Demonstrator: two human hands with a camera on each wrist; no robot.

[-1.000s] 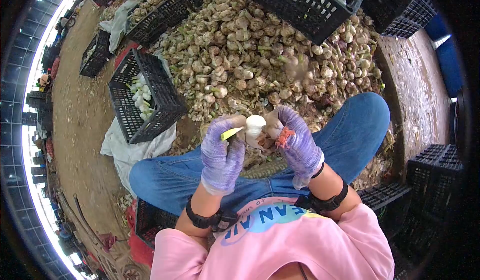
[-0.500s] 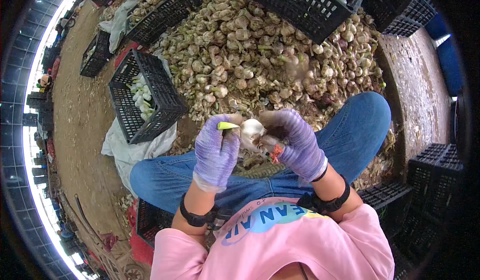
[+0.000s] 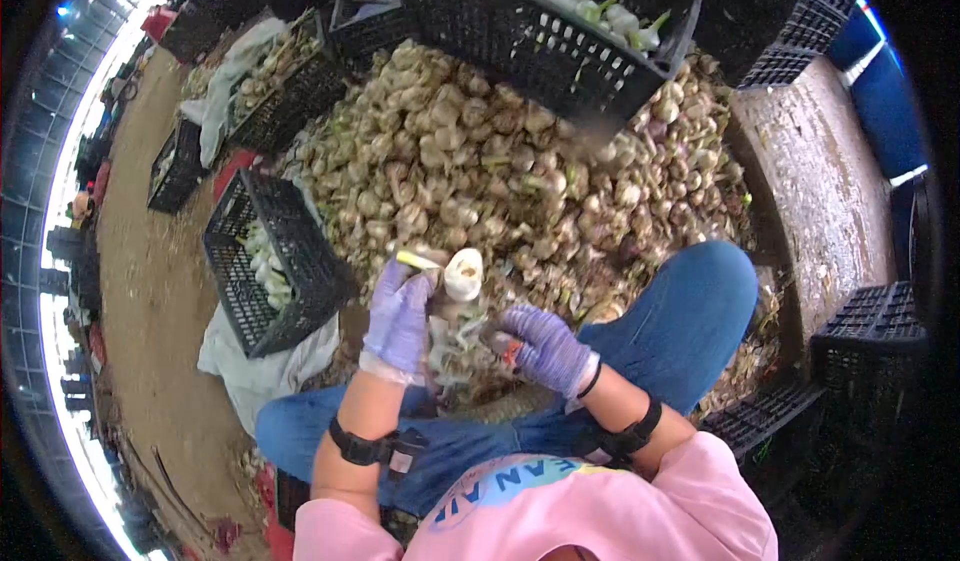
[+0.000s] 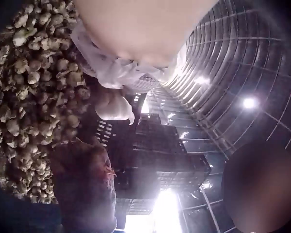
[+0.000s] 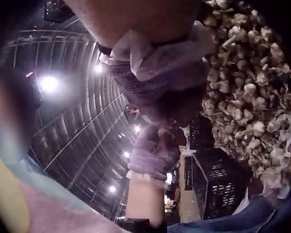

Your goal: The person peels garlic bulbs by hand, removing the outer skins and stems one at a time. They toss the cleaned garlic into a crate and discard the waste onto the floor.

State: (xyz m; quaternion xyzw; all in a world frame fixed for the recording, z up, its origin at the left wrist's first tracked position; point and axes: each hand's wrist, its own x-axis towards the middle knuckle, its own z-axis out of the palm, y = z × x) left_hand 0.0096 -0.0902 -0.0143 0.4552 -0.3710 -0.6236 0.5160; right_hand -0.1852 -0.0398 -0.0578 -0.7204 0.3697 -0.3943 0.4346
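My gloved left hand (image 3: pixel 398 311) grips a garlic bulb (image 3: pixel 463 275) by its stem. The yellow-green stem end (image 3: pixel 418 260) pokes out between the fingers, and the white bulb sticks out on the right. In the left wrist view the pale bulb (image 4: pixel 115 108) hangs beyond the glove cuff. My right hand (image 3: pixel 545 348), in a purple glove with darkened fingertips, is lower and to the right, apart from the bulb. Its fingers are bent, with orange-red strands (image 3: pixel 512 351) by the thumb; I cannot tell whether it holds anything. Papery whitish skins (image 3: pixel 455 349) show below the bulb.
A big heap of unpeeled garlic (image 3: pixel 440 151) spreads ahead of my knees. To the left, a black crate (image 3: pixel 330 266) contains white bulbs; another crate (image 3: pixel 540 41) with cleaned bulbs stands at the heap's far side. Stacked black crates (image 3: pixel 865 346) stand at right.
The hands have parted: the right has left the bulb and moved down, while the left has moved left with it. The bulb's outer skin looks cleaner, and the head view has tilted up.
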